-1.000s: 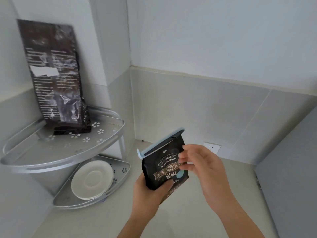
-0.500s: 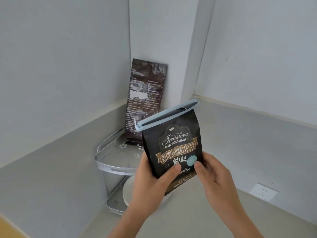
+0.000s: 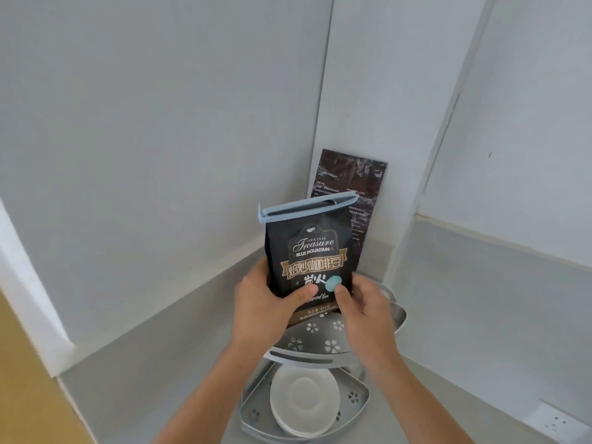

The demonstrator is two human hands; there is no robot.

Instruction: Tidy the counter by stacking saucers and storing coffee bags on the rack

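I hold a black coffee bag [image 3: 312,251] with a light blue clip across its top, upright over the upper shelf of a silver corner rack [image 3: 317,344]. My left hand [image 3: 262,309] grips its lower left side and my right hand [image 3: 365,312] its lower right side. Whether the bag's base touches the shelf is hidden by my hands. Behind it a taller dark brown coffee bag [image 3: 352,184] leans in the wall corner on the same shelf. White saucers [image 3: 304,402] lie stacked on the rack's lower shelf.
The rack stands in the corner of a grey counter [image 3: 448,395] with grey backsplash and white walls. A white wall socket [image 3: 557,421] sits low at the right. A white frame edge and a yellow surface [image 3: 28,379] show at the far left.
Both hands have carried the clipped bag forward and up over the rack's upper shelf. My view has swung so the rack corner is now centred.
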